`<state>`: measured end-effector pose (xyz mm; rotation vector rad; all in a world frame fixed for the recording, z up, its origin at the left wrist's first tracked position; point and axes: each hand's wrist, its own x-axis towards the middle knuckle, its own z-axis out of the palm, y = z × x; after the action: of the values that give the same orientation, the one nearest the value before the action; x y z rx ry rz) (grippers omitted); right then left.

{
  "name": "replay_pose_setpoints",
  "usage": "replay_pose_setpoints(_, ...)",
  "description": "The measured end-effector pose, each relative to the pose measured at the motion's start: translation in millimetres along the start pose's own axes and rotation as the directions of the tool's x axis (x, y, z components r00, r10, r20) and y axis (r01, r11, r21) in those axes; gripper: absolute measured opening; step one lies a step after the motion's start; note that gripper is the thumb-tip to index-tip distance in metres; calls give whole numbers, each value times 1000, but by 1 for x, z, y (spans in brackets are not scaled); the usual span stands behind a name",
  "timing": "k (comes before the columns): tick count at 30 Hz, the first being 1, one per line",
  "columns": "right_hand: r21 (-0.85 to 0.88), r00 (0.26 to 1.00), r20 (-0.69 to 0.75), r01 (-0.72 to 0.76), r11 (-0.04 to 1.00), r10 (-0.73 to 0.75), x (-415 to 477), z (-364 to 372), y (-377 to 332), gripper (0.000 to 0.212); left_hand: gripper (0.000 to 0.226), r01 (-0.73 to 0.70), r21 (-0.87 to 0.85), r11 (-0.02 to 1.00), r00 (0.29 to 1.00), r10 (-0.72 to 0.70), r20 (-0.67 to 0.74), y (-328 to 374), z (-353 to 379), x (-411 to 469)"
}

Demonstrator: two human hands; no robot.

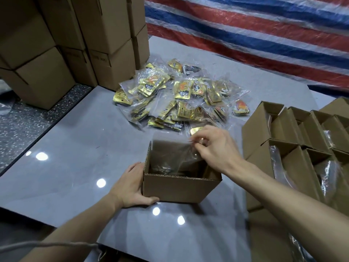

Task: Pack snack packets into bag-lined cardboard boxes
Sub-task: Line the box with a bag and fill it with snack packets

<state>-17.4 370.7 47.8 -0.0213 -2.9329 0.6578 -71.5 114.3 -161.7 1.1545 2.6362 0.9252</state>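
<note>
Box (179,189) upright, bag (170,154) mouth upward

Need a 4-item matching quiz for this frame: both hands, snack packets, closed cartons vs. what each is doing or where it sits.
1. left hand
2. right hand
3. snack packets
4. closed cartons

a. pinches the clear bag in the open box
b. stacked at far left
c. grips the open box's left side
d. heaped on the table beyond the open box

Pairs: 1-c, 2-a, 3-d, 4-b
</note>
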Motion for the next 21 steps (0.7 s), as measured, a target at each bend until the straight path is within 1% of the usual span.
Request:
replay_pose_setpoints(2,20,991,-116,67,998,-64,2,-3,-5,13,73,-3,-13,1000,1000,3,-3,2,-1,0)
replay_pose_setpoints(4,43,973,-202,118,992,-107,3,-4,-11,11,73,-7,-25,1000,1000,7,-1,3,-2,0)
replay_pose_setpoints(5,59,969,-221,128,990,-112,4,-5,-12,11,73,-7,-29,1000,1000,7,-3,3,-3,-1)
replay_pose_setpoints(6,81,973,-205,123,989,-104,5,-5,-13,12,72,-6,-32,999,1000,6,-4,4,-3,-1)
replay_pose_setpoints(7,105,986,-144,105,989,-89,5,-6,-14,13,70,-1,-35,999,1000,1,-3,4,-3,0)
replay_pose_setpoints(8,110,997,-35,76,991,-72,6,-6,-13,16,69,4,-39,999,1000,-4,-3,5,-3,0)
replay_pose_setpoints(9,78,994,93,47,996,-54,6,-6,-13,19,68,10,-39,999,1000,-10,-3,6,-3,0)
replay_pose_setpoints(10,8,982,185,37,999,-38,5,-5,-13,20,68,14,-35,999,1000,-14,-1,5,-3,0)
replay_pose_setpoints(11,-53,979,200,46,998,-35,3,-3,-12,19,70,16,-30,999,1000,-16,1,5,-3,0)
replay_pose_setpoints(12,-92,988,146,64,994,-50,1,-1,-12,18,71,17,-29,999,1000,-17,-1,5,-3,-1)
replay_pose_setpoints(13,-107,996,48,79,991,-74,-2,1,-11,16,72,19,-31,999,1000,-19,-5,6,-3,-1)
replay_pose_setpoints(15,-85,984,-139,97,992,-108,-5,2,-12,13,70,22,-36,999,1000,-22,-7,7,-4,0)
replay_pose_setpoints(16,-78,971,-199,116,990,-129,-5,3,-12,12,71,24,-35,999,1000,-24,-2,8,-4,1)
replay_pose_setpoints(17,-87,960,-231,139,986,-156,-4,4,-13,12,73,27,-30,999,1000,-27,3,8,-5,1)
replay_pose_setpoints(19,-108,952,-243,162,981,-184,-4,5,-13,12,76,35,-21,999,999,-35,7,7,-4,0)
replay_pose_setpoints(20,-91,961,-223,150,985,-167,-4,6,-13,12,78,39,-20,999,999,-39,7,7,-4,0)
replay_pose_setpoints(21,-47,977,-168,122,991,-129,-3,7,-14,13,79,41,-22,999,999,-41,9,7,-4,0)
